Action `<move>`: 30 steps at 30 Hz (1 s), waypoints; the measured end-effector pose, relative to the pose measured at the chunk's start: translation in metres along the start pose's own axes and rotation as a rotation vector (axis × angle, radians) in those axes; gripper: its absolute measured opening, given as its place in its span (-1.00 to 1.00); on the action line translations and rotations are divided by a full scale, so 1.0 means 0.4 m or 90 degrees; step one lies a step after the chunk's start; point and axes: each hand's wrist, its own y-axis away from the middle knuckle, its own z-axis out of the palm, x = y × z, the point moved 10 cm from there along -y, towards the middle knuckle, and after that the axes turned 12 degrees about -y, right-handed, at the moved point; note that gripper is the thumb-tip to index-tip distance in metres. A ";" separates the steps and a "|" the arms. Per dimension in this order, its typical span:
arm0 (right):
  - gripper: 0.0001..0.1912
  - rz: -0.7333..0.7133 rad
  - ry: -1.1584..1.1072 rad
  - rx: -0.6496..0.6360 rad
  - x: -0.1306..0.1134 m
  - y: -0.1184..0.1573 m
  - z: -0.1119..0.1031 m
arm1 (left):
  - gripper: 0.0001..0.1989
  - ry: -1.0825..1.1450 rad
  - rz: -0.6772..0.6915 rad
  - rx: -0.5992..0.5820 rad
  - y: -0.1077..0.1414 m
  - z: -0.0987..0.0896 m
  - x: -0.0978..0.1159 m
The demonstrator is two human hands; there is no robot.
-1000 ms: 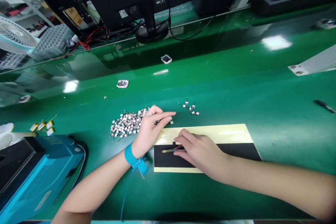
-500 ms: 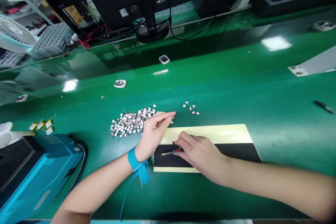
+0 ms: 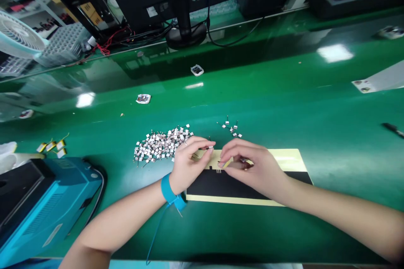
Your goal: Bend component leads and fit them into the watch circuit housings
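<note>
My left hand [image 3: 191,162], a blue wrist strap [image 3: 168,188] on its wrist, pinches a small white component [image 3: 211,147] with a thin dark lead between thumb and forefinger. Close by on the right, my right hand [image 3: 252,162] is closed around tweezers [image 3: 227,163]; their yellowish part shows at the fingertips and the rest is mostly hidden. Beneath both hands lies a pale yellow backing sheet [image 3: 285,159] bearing a black adhesive strip [image 3: 221,185], with small cut-outs along its upper edge. A pile of similar small components [image 3: 160,145] sits left of my left hand.
A few loose components [image 3: 232,129] lie beyond the sheet. A blue machine [image 3: 53,206] and several yellow-wrapped parts [image 3: 50,146] are at left. Toward the back stand a monitor [image 3: 186,21] and a fan [image 3: 19,35]. A dark pen-like tool [image 3: 393,129] lies at far right.
My right hand has risen from the black strip toward my left fingertips, turning the tweezers. The small component now shows in my left pinch. The view has shifted slightly.
</note>
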 end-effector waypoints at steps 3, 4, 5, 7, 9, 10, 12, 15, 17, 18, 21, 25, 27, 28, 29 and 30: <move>-0.89 0.134 -0.109 0.040 0.047 -0.007 -0.015 | -0.83 -0.101 0.084 0.012 0.005 -0.008 0.038; -0.87 0.163 -0.131 0.039 0.059 -0.008 -0.012 | -0.80 -0.129 0.110 0.021 0.007 -0.011 0.050; -0.86 0.183 -0.152 0.036 0.070 -0.008 -0.008 | -0.78 -0.152 0.133 0.030 0.010 -0.013 0.061; -0.83 0.209 -0.185 0.028 0.086 -0.008 -0.001 | -0.76 -0.190 0.169 0.053 0.016 -0.018 0.078; -0.81 0.225 -0.205 0.019 0.097 -0.006 0.006 | -0.75 -0.218 0.191 0.068 0.019 -0.020 0.089; -0.80 0.232 -0.219 0.012 0.101 -0.005 0.011 | -0.75 -0.225 0.198 0.072 0.020 -0.020 0.092; -0.79 0.242 -0.255 0.000 0.107 -0.003 0.021 | -0.76 -0.233 0.206 0.072 0.021 -0.018 0.097; -0.78 0.251 -0.293 -0.002 0.113 -0.002 0.027 | -0.77 -0.232 0.216 0.067 0.021 -0.016 0.102; -0.77 0.254 -0.295 -0.003 0.116 -0.002 0.030 | -0.78 -0.226 0.225 0.064 0.023 -0.015 0.105; -0.77 0.256 -0.293 -0.004 0.117 -0.002 0.031 | -0.77 -0.224 0.227 0.062 0.024 -0.014 0.105; -0.79 0.261 -0.302 -0.001 0.122 -0.002 0.032 | -0.77 -0.219 0.226 0.061 0.025 -0.013 0.103; -0.80 0.266 -0.321 0.014 0.130 -0.001 0.032 | -0.76 -0.219 0.227 0.058 0.025 -0.011 0.103; -0.81 0.267 -0.324 0.025 0.133 0.001 0.031 | -0.76 -0.221 0.232 0.058 0.025 -0.010 0.106; -0.81 0.269 -0.325 0.033 0.134 0.003 0.031 | -0.76 -0.222 0.235 0.058 0.026 -0.010 0.107; -0.82 0.271 -0.326 0.040 0.136 0.005 0.030 | -0.76 -0.225 0.239 0.059 0.026 -0.010 0.109; -0.82 0.274 -0.326 0.047 0.138 0.006 0.030 | -0.76 -0.228 0.244 0.059 0.027 -0.009 0.111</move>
